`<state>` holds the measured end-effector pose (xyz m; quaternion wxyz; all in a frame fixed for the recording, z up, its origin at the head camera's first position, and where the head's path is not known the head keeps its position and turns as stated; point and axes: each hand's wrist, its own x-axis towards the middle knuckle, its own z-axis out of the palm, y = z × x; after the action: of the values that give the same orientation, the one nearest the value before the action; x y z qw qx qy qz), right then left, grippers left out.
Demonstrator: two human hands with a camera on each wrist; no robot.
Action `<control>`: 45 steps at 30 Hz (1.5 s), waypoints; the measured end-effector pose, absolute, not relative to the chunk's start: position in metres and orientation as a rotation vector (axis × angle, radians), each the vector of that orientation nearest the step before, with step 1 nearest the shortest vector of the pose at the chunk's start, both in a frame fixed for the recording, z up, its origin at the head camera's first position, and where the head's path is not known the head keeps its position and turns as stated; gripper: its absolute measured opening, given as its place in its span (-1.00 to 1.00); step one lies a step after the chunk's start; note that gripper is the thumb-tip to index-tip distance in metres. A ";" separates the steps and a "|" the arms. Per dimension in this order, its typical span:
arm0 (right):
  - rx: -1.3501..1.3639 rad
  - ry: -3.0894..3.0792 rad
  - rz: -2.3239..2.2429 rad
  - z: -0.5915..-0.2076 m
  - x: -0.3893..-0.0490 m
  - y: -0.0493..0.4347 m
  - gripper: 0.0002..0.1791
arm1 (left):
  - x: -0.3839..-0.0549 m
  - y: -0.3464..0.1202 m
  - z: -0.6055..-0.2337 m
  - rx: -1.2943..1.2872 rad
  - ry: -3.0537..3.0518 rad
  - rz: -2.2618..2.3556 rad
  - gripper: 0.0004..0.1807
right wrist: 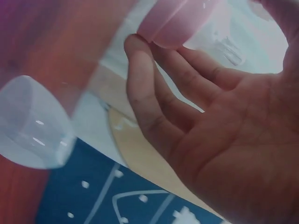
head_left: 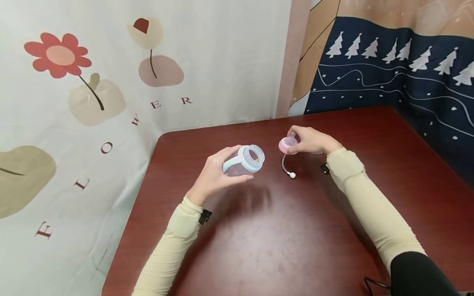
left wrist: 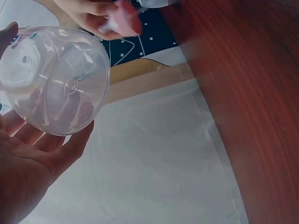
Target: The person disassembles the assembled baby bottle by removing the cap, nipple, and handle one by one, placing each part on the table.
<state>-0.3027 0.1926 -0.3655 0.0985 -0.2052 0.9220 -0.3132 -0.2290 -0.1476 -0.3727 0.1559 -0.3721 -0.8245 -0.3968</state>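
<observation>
A clear baby bottle [head_left: 233,167] with a pale handled collar is tilted above the table, its open mouth facing right. My left hand [head_left: 212,174] grips it around the side; the left wrist view shows the bottle's round transparent base [left wrist: 77,86]. To the right, my right hand [head_left: 310,140] holds a pink nipple cap [head_left: 286,144] by its ring. Under the cap hangs a thin straw tube [head_left: 284,163] ending in a white weight [head_left: 292,175]. In the right wrist view the fingers touch the pink ring [right wrist: 175,23]. Bottle and cap are apart.
A translucent dome cover [right wrist: 35,123] stands on the table beyond my right hand, mostly hidden behind it in the head view. The red-brown table [head_left: 281,242] borders a flowered curtain [head_left: 229,61] and a dark tree-patterned cloth [head_left: 370,78]. A black cable [head_left: 375,283] lies near the right front.
</observation>
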 end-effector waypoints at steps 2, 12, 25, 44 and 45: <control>-0.577 2.707 -0.911 -0.374 -0.314 0.189 -0.44 | -0.230 -0.146 -0.374 -1.064 -2.364 -1.140 -0.19; -0.454 2.642 -0.817 -0.403 -0.342 0.176 -0.43 | -0.231 -0.145 -0.378 -1.023 -2.359 -1.191 -0.18; -0.352 2.797 -0.786 -0.428 -0.336 0.179 -0.36 | -0.236 -0.141 -0.373 -1.019 -2.332 -1.230 -0.18; -0.470 2.751 -0.999 -0.386 -0.314 0.185 0.00 | -0.245 -0.140 -0.356 -0.968 -2.321 -1.302 -0.19; -0.507 2.762 -1.041 -0.379 -0.311 0.183 -0.05 | -0.245 -0.141 -0.354 -0.961 -2.317 -1.312 -0.19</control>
<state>-0.3106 0.1827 -0.3793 0.0733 -0.1687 0.9198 -0.3467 -0.2449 -0.1410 -0.3539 0.1549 -0.3353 -0.8087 -0.4579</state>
